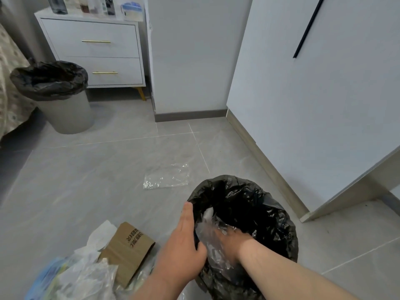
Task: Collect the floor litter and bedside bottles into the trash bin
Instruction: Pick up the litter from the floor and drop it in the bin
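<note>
A trash bin with a black liner stands on the floor at the lower right. My left hand holds its near rim, thumb hooked over the liner edge and fingers lying along the outside. My right hand reaches down inside the bin into crumpled clear plastic; its fingers are blurred and partly covered. A clear plastic bag lies flat on the tiles ahead. A brown cardboard piece, white paper and more plastic wrap lie at the lower left. Bottles stand on the nightstand.
A second grey bin with a black liner stands beside the white two-drawer nightstand at the upper left. A patterned bed cover hangs at the left edge. White wardrobe panels line the right side.
</note>
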`<state>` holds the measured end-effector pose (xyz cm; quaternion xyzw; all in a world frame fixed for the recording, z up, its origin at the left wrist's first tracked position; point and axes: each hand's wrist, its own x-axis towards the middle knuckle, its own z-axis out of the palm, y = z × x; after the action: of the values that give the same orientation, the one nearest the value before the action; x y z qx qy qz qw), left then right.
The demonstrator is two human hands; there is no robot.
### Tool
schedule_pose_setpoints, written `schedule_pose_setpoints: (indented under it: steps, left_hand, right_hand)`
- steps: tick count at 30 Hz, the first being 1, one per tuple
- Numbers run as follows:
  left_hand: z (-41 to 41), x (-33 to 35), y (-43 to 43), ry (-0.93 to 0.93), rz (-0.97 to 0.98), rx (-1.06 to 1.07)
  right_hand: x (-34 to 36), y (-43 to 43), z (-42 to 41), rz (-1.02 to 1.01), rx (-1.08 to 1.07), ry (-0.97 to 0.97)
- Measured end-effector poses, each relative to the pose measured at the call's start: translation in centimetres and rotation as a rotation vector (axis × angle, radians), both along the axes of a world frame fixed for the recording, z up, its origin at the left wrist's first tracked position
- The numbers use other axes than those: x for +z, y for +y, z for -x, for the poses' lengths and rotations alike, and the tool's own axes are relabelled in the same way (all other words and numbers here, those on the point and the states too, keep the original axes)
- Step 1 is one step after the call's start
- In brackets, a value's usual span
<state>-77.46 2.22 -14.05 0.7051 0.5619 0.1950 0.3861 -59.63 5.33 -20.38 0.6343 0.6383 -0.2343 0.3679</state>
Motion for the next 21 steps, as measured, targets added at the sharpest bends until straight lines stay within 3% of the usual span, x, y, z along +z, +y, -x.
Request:
schedule_pose_setpoints:
  steps: [6, 12, 17, 21]
  left_hand:
    - [0.0, -0.5, 0.3, -0.046, -0.058, -0.023]
    - [3.5, 2.2, -0.5, 0.039, -0.057, -0.081]
    - [11.7, 2.5, -4.1, 0.048, -0.046, 0.087]
    - [19.0, -0.2, -6.8, 0.104, 0.111, 0.302]
  right_hand:
    - [0.4, 0.6, 0.1, -0.043, -0.022, 0.039]
    - [9.8, 1.3, 0.9, -0.241, -0.079, 0.257]
    - [18.0, -0.3, 5.2, -0.525, -0.105, 0.485]
    - [20.3, -1.6, 11.1, -0.677, -0.192, 0.709]
